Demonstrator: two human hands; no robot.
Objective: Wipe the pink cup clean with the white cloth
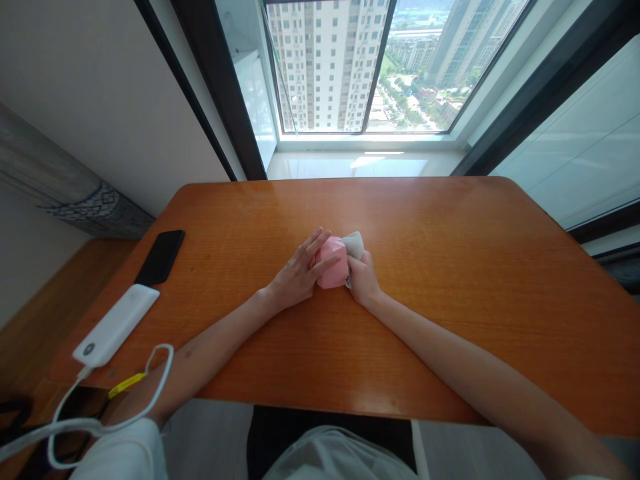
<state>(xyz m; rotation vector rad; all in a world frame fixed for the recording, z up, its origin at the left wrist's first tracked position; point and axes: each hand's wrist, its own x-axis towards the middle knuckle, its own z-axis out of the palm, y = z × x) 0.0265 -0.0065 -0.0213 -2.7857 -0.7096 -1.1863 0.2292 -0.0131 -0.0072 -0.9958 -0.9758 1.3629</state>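
A small pink block-like object [333, 261] with rounded edges is near the middle of the wooden table [450, 280]. My left hand [303, 270] holds it from the left, its thumb across the near face and its fingers along the far left side. My right hand [363, 279] is closed round a crumpled whitish cloth [354, 245], pressed to the right side of the pink object. Part of the cloth sticks up above the right fingers. The pink object's underside and right side are hidden, so its exact kind cannot be made out.
On the table's left side lie a black phone [160, 257] and a white power bank [117, 325]. A white cable [165, 373] with a yellow tag [126, 385] runs from the power bank past my left forearm. Beyond the far edge is a window [370, 73].
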